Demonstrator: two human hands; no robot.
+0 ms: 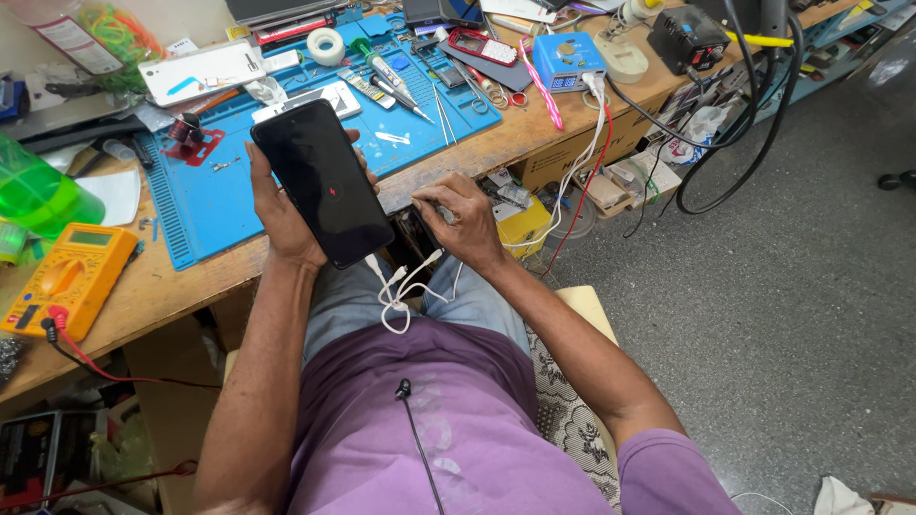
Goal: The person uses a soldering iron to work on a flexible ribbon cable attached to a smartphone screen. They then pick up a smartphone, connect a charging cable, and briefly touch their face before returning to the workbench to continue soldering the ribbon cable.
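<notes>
- The wooden workbench carries a blue work mat strewn with small tools.
- A yellow multimeter lies at the bench's near left edge.
- The black smartphone sits upright in the left hand, which is wrapped round its lower half, above the lap.
- The right hand pinches a white cable plugged into the phone's bottom end.

Black phone with a small red mark on its screen; white cable below it. Work mat is blue, multimeter yellow-orange with a red lead. Shirt is purple, trousers grey-blue. Bench top is tan wood, floor speckled grey. Seat cloth carries a black-and-cream lace pattern. Green plastic container noted at left.
</notes>
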